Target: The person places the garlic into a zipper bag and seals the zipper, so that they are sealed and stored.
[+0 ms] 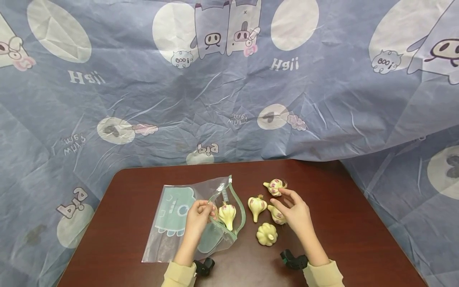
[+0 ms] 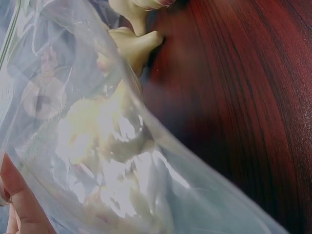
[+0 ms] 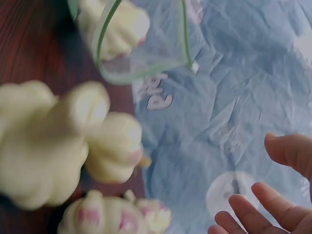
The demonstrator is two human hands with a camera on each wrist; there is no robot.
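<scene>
My left hand (image 1: 198, 217) pinches the near rim of a clear zip bag (image 1: 152, 249) printed with a teal cartoon figure. The green-edged mouth gapes toward the right, and a garlic bulb (image 1: 227, 215) shows at it. Through the plastic in the left wrist view, pale garlic (image 2: 126, 190) appears blurred by glare. My right hand (image 1: 297, 215) hovers over the loose bulbs with thumb and fingers spread, holding nothing; its fingers (image 3: 273, 204) look apart in the right wrist view. Closest to it are a purple-streaked bulb (image 1: 275, 187) and another bulb (image 1: 277, 215) partly behind the thumb.
Two more garlic bulbs lie between bag and right hand: one stem-down (image 1: 257, 205), one nearer (image 1: 267, 234). Everything stands on a dark red wooden table (image 1: 358, 239). A blue patterned cloth (image 1: 229, 87) hangs behind and beside it. Black wrist devices (image 1: 294, 261) sit at both wrists.
</scene>
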